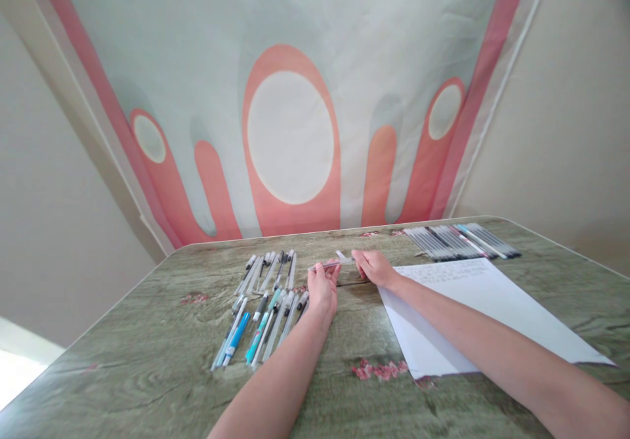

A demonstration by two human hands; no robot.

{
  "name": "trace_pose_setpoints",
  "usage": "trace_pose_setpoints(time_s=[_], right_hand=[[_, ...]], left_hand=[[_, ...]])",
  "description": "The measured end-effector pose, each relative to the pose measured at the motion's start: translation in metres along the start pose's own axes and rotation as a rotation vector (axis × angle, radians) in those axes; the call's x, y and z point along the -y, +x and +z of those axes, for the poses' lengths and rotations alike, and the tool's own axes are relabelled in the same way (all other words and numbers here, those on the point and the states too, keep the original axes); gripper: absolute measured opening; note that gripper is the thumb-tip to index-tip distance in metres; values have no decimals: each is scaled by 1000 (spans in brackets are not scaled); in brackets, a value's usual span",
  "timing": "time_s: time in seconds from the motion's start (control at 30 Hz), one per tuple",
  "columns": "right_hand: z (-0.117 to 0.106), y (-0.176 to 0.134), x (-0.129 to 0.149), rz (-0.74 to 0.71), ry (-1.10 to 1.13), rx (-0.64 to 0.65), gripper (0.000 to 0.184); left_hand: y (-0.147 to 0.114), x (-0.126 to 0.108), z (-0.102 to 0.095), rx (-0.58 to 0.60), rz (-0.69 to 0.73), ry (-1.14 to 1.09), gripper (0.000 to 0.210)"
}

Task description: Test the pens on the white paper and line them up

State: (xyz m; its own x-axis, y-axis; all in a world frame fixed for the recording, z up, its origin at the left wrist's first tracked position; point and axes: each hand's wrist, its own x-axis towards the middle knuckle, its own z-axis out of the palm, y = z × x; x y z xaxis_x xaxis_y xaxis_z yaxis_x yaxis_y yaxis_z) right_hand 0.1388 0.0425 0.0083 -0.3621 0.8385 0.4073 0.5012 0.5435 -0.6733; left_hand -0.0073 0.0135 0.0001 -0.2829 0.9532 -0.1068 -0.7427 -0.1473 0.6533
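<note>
A slim, pale pen lies nearly level between my two hands above the middle of the table. My left hand is closed on its left part, palm turned up. With fingers curled, my right hand pinches its right end. A small whitish piece shows just behind the pen; I cannot tell if it is joined to it. Left of my left hand lie a back row of clear capped pens and a front row of mixed pens, among them a blue pen and a teal pen.
A sheet of white paper with faint writing lies under my right forearm. Behind it, thin sticks like pen refills lie side by side at the back right. The wood-patterned table meets a wall hanging in pink and grey.
</note>
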Motion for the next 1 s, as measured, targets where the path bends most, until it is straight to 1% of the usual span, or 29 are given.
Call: trace_pose_setpoints(time_s=[0.03, 0.1, 0.17, 0.23, 0.33, 0.43, 0.53, 0.6, 0.67, 0.73, 0.83, 0.9, 1.0], right_hand=[[0, 0, 0, 12, 29, 3, 46], [-2, -1, 1, -5, 38, -39, 38], [-4, 0, 3, -49, -6, -95, 28], [-6, 0, 5, -89, -54, -111, 23], [-4, 1, 3, -89, -58, -78, 30], [-1, 2, -1, -16, 29, -16, 40], [0, 1, -2, 3, 86, -28, 37], [0, 1, -1, -35, 59, -51, 32], [-1, 2, 0, -60, 18, -53, 33], [0, 2, 0, -46, 5, -36, 40], [1, 2, -1, -5, 44, 17, 51], [0, 1, -1, -3, 66, 5, 48], [-2, -1, 3, -41, 22, -61, 32]], left_hand=[[0, 0, 0, -3, 0, 1, 9], [0, 0, 0, -13, 0, -1, 9], [0, 0, 0, -17, 0, -6, 8], [0, -1, 1, -17, 1, -6, 9], [0, -1, 1, -14, 2, 7, 10], [0, -1, 2, -17, 1, 8, 10], [-1, -1, 2, -21, 3, 6, 10], [-1, -1, 1, -18, 4, 8, 10], [-1, -1, 1, -18, 5, 14, 10], [-1, -1, 1, -21, 6, 16, 9], [-1, -1, 2, -26, 1, 8, 8], [-1, -1, 2, -28, 1, 3, 9], [-2, -1, 3, -28, 5, 1, 8]])
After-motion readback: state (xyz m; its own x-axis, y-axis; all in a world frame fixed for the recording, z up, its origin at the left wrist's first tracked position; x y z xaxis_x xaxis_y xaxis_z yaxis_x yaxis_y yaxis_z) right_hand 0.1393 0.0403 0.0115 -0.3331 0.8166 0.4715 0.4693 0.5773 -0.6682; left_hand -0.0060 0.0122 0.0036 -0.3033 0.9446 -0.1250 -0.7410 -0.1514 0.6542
